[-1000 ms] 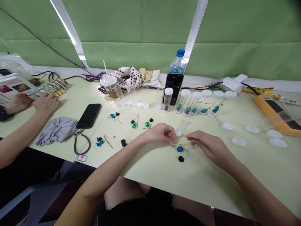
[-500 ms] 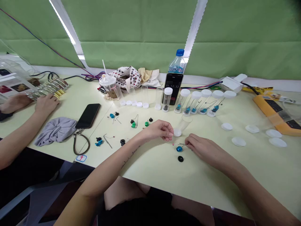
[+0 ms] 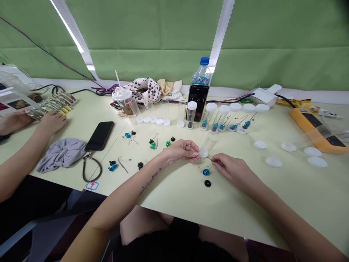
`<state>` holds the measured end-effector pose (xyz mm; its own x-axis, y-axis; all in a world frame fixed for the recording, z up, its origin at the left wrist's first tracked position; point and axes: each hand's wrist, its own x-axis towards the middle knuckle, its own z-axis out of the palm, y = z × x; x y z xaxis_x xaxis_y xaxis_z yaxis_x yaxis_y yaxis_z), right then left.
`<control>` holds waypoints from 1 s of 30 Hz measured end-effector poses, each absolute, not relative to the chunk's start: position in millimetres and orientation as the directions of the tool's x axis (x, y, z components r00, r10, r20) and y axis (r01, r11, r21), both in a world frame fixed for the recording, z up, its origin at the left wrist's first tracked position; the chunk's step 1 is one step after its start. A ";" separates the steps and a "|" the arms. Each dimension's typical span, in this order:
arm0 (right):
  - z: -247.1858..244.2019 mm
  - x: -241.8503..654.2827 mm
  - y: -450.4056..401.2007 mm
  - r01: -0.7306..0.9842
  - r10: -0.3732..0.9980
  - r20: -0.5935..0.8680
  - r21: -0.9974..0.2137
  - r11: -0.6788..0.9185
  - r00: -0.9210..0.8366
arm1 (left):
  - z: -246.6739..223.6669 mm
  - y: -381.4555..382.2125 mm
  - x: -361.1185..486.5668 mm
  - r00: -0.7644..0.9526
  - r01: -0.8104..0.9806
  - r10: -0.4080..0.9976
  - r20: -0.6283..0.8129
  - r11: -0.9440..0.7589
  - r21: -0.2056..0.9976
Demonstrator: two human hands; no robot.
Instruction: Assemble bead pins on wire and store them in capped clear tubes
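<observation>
Thin metal rod (image 3: 209, 158), just below centre of the frame, pinched between thumb and fingers of the right hand (image 3: 231, 168) — grip closed on it. Just below and left of the rod, on the worktop (image 3: 245, 207): a blue metal part (image 3: 206, 172) with thin wire pieces beside it, and nearer the bottom of the frame a black disc (image 3: 207, 183), apart from the blue part.

Left hand (image 3: 185, 151) near centre, fingers curled in toward the thumb, at the edge of a white cap (image 3: 203, 153) under a clear tube (image 3: 211, 141); cannot tell whether its grip is clamped on the cap or only beside it.

Left of centre, small sets of blue, green and black parts with bent wires. Behind the hands, a row of capped tubes (image 3: 224, 118), several with blue parts inside, and a phone (image 3: 198, 103) reading 01:12:32 before a bottle (image 3: 201, 75). Loose white lids (image 3: 273, 162) at right. Far left — another person's hands among small glassy items (image 3: 56, 104).
</observation>
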<state>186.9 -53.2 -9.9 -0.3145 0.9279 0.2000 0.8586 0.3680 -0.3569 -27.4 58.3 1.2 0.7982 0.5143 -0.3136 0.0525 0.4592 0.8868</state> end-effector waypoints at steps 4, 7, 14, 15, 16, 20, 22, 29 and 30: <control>-10.3 178.9 -55.0 0.775 0.929 0.259 -0.515 0.365 -0.265 | -0.3 55.7 -26.3 0.787 0.046 0.518 -0.334 0.490 0.870; -12.5 176.2 -55.4 0.741 0.904 0.345 -0.532 0.410 -0.252 | -1.5 54.8 -25.5 0.783 0.038 0.526 -0.332 0.492 0.870; -11.5 176.1 -54.3 0.722 0.884 0.398 -0.533 0.441 -0.245 | -2.3 51.3 -23.4 0.819 0.069 0.470 -0.329 0.490 0.869; -11.6 176.4 -54.0 0.721 0.883 0.398 -0.533 0.443 -0.249 | -2.4 51.1 -23.3 0.821 0.078 0.462 -0.335 0.492 0.867; -11.9 176.7 -53.8 0.721 0.883 0.396 -0.533 0.444 -0.252 | -2.7 51.1 -23.2 0.822 0.085 0.458 -0.340 0.492 0.866; -12.2 177.8 -53.7 0.730 0.889 0.390 -0.531 0.430 -0.240 | -4.8 52.9 -23.0 0.815 0.111 0.457 -0.357 0.482 0.869; -11.3 177.7 -53.8 0.733 0.889 0.392 -0.528 0.428 -0.237 | -6.5 54.2 -22.8 0.818 0.120 0.449 -0.359 0.477 0.870; -10.0 176.3 -53.4 0.729 0.888 0.383 -0.527 0.436 -0.254 | -8.3 54.9 -22.2 0.831 0.149 0.425 -0.359 0.451 0.880; -10.3 176.3 -53.5 0.728 0.889 0.380 -0.528 0.436 -0.257 | -7.7 54.5 -22.2 0.830 0.155 0.424 -0.361 0.447 0.881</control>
<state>176.3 -53.5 -10.3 -0.2569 0.8887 0.3797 0.7285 0.4363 -0.5282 -22.2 54.5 -7.7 0.8305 0.4243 -0.3610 0.1546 0.4470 0.8811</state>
